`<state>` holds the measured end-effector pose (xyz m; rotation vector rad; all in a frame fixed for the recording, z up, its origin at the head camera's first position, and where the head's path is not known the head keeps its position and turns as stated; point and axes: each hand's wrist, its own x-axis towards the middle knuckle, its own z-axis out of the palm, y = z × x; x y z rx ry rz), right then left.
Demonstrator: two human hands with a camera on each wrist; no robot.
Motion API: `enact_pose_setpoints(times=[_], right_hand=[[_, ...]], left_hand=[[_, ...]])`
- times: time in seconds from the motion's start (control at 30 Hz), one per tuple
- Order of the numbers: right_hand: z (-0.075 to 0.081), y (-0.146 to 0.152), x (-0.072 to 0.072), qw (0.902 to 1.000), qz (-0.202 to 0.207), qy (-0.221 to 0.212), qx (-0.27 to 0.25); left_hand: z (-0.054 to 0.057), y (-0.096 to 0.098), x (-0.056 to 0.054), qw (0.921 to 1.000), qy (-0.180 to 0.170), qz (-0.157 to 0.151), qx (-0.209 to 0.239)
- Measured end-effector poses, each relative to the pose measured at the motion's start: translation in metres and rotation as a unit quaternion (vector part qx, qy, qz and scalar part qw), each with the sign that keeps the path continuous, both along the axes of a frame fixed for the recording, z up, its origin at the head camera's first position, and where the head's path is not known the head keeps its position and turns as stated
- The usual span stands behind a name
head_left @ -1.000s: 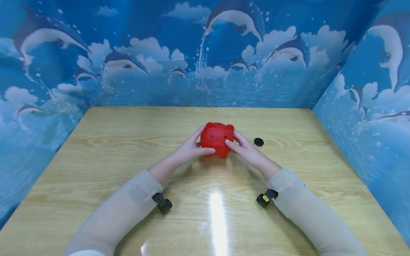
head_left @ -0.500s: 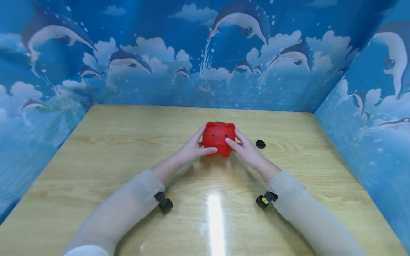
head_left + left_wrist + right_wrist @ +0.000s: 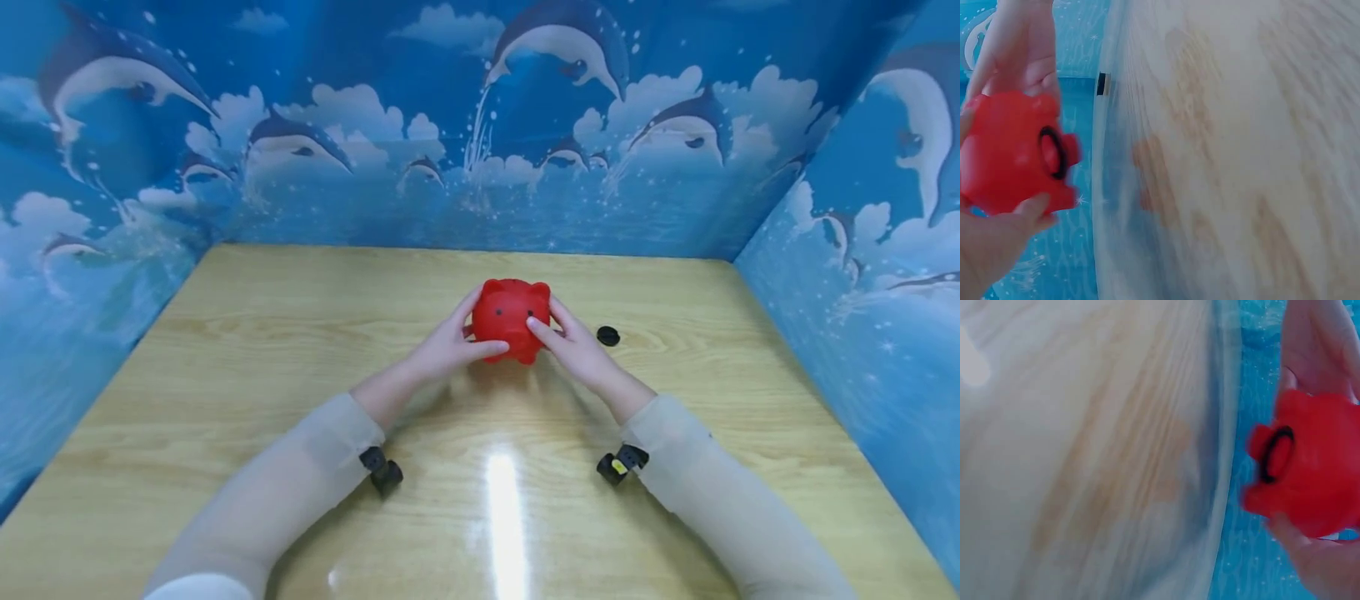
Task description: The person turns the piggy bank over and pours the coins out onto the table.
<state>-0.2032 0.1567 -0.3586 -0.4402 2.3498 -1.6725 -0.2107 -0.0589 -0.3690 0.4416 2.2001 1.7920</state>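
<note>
A red piggy bank (image 3: pixel 510 312) with black eyes is held between both hands above the wooden table, its face toward me in the head view. My left hand (image 3: pixel 450 340) grips it from the left, thumb across the lower front. From the other side my right hand (image 3: pixel 576 346) holds it, thumb on the face near an eye. Most of the other fingers are hidden behind the pig. Both wrist views show a black ring (image 3: pixel 1052 152) on its underside, blurred by motion. On the table to the right lies a small black round piece (image 3: pixel 608 336).
The wooden table (image 3: pixel 300 333) meets walls draped with a blue dolphin-print cloth (image 3: pixel 337 200) at the back and sides. A black wrist camera (image 3: pixel 384 472) sits on the left sleeve, and another wrist camera (image 3: pixel 621 464) on the right.
The piggy bank has shifted very slightly upward in the head view, with both hands keeping their hold. The head view itself has wobbled a little. The black piece stays on the table.
</note>
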Motion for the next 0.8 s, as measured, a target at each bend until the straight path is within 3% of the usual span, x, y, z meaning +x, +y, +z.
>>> enact_pose_setpoints(times=[0.1,0.27,0.33,0.5,0.57,0.73,0.8], right_hand=[[0.003,-0.001,0.001,0.9999,-0.009,0.015,0.002],[0.006,-0.003,0.0,0.9999,-0.005,-0.003,0.01],[0.004,-0.003,0.0,0.9999,-0.009,0.011,0.0],[0.002,-0.002,0.0,0.9995,-0.015,0.021,-0.02],[0.0,-0.001,-0.001,0.9997,-0.011,0.017,-0.014],[0.0,-0.003,0.003,0.997,-0.018,0.075,0.004],[0.002,-0.004,0.002,0.9972,-0.022,0.071,0.004]], left_hand=[[0.002,0.001,0.0,0.9997,0.016,-0.009,0.014],[0.004,-0.001,-0.001,0.9998,-0.012,-0.014,-0.009],[0.005,0.0,-0.003,0.9997,-0.012,-0.014,-0.016],[0.033,0.002,0.009,0.9985,-0.015,-0.023,-0.047],[0.038,0.001,0.013,0.9979,-0.023,-0.027,-0.054],[0.021,0.002,0.005,0.9991,0.03,-0.016,-0.027],[0.016,0.002,0.001,0.9989,0.04,-0.008,-0.023]])
